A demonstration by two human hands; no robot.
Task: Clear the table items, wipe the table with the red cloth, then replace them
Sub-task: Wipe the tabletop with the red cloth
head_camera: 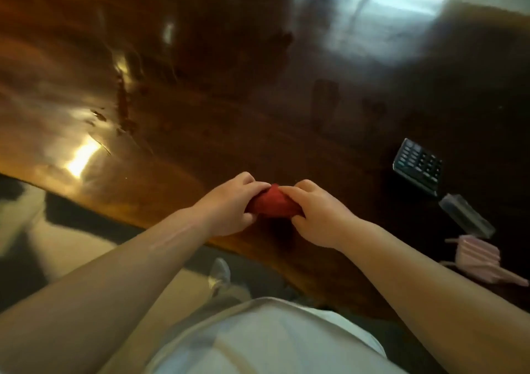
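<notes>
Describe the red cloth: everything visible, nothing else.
The red cloth is a small, soft-looking piece of fabric, plain red with no visible pattern, bunched into a compact wad with a few folds showing. The left hand grips its left end and the right hand grips its right end, so only the middle shows. It is over the glossy wooden table, close to the near edge. Whether it touches the surface cannot be told.

red cloth, glossy dark brown wood-grain surface, black calculator (pale keys), pink ribbed thing, clear greyish case.
</notes>
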